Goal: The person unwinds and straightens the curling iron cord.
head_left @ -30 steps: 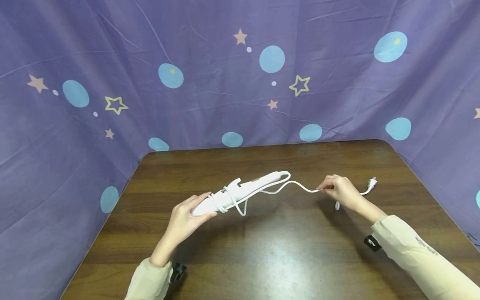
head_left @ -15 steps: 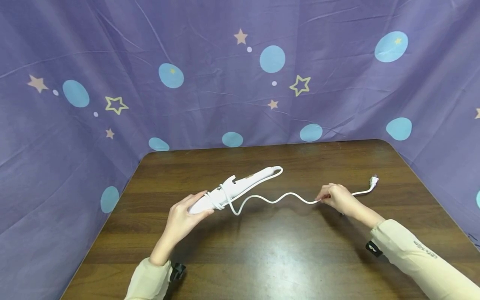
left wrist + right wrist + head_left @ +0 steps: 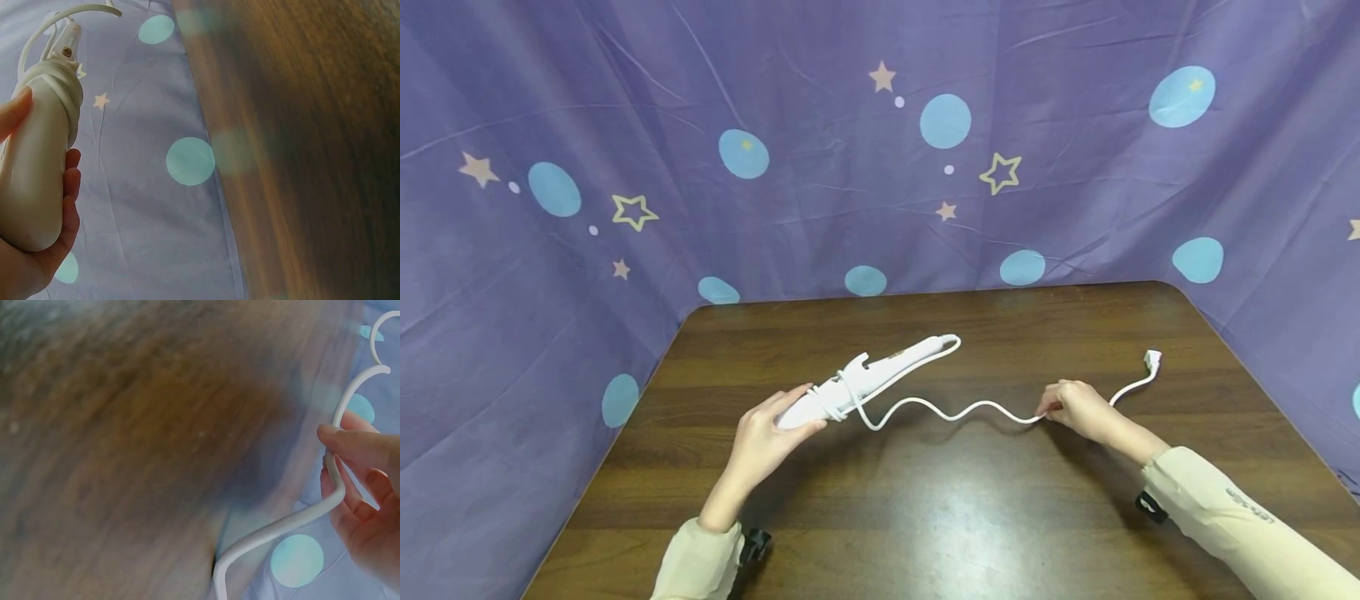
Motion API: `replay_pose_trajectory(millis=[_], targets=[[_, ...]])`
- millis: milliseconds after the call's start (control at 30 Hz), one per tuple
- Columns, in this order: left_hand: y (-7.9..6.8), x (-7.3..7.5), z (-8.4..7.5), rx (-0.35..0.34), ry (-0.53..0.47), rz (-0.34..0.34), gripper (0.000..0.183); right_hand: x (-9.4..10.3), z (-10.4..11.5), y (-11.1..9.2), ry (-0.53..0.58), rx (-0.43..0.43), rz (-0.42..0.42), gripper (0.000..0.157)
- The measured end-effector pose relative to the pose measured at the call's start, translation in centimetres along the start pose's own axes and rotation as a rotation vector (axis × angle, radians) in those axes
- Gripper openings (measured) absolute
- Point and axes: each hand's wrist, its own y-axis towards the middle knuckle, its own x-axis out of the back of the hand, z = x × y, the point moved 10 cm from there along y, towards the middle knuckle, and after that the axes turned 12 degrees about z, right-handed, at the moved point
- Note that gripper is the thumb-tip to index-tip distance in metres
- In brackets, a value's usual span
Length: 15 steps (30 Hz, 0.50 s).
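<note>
One white hair iron (image 3: 883, 372), by the look of it, is in the middle of the frame, with its thin end pointing to the upper right. The left hand (image 3: 766, 437) has its grip curled round the fat end. The right hand (image 3: 1075, 408), right of the middle, has its grip closed to a pinch, with just the white cord (image 3: 281, 527) in it. That hand has come a bit lower in the frame, and the little loop hanging by it can't be seen now. So a wavy bit of cord runs loose between the hands, but some is still wound round the iron. I count two hands, one iron, one cord, one plug (image 3: 1153, 361) and one table (image 3: 925, 492). I can't tell how many turns of cord there are.
</note>
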Motion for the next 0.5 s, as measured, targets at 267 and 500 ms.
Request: replay_pose_trajectory(millis=[267, 500], targets=[[-0.06, -0.34, 0.17, 0.015, 0.010, 0.012, 0.052, -0.41, -0.30, -0.12, 0.020, -0.007, 0.028, 0.022], [-0.03, -0.45, 0.13, 0.016, 0.013, 0.018, 0.052, 0.00, -0.39, 0.01, 0.065, -0.008, 0.016, 0.022]])
